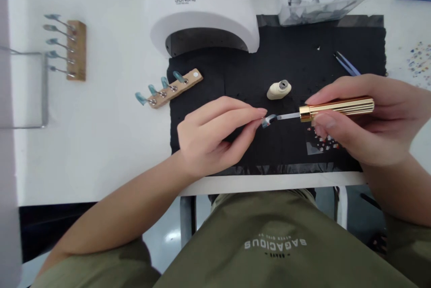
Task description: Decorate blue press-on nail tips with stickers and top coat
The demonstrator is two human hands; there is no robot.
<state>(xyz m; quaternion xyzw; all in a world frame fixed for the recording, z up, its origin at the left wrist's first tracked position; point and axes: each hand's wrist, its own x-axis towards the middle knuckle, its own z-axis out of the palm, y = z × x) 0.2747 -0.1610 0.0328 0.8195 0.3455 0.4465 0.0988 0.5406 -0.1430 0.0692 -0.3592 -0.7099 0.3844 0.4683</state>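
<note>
My left hand (218, 133) is closed, its fingertips pinching a small blue-grey false nail (269, 121) above the black mat (286, 54). My right hand (370, 117) grips a ribbed gold brush handle (341, 107) between thumb and fingers. The brush's pale stem points left, and its dark tip touches or nearly touches the nail. Behind the nail, a cream bottle (279, 89) without a cap leans on the mat. To the left, a wooden stand (177, 88) bears several blue-green nails on metal posts.
A white nail lamp (204, 10) stands at the back. Another wooden stand (77, 50) with nails is at the left, near a wire frame (43, 90). Blue tweezers (347, 63), a clear sheet with gems (319, 143) and a box of pads (316, 7) lie right.
</note>
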